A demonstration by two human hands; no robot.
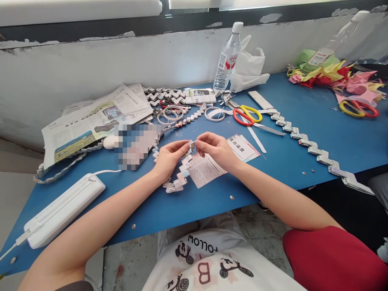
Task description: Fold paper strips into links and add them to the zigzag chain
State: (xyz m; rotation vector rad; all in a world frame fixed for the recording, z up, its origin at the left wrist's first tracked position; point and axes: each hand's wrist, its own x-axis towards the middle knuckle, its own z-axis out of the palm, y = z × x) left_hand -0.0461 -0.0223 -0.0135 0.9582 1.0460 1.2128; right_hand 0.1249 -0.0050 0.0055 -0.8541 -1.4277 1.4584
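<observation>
Left hand (171, 158) is clamped on the upper part of a zigzag chain of folded, printed paper (184, 162), thumb pressed against the fingers, while the right hand (216, 150) has its thumb and index finger together on the small tip at the chain's top end. From that pinch the chain's long axis runs down towards the person and slightly left, with the lower end bending left. It hangs between the two hands, close beside the left palm, at the left edge of a pale sheet of small print (203, 174). Its links are greyish white, flecked with dark lettering and a pale blue patch.

Right of the sheet, a longer folded-paper chain (314, 149) stretches diagonally across the blue surface (206, 214). Beyond the sheet are scissors with red and yellow handles (243, 122) and a clear plastic bottle with a white cap (222, 72). Left of it lies a long white plastic box (65, 212).
</observation>
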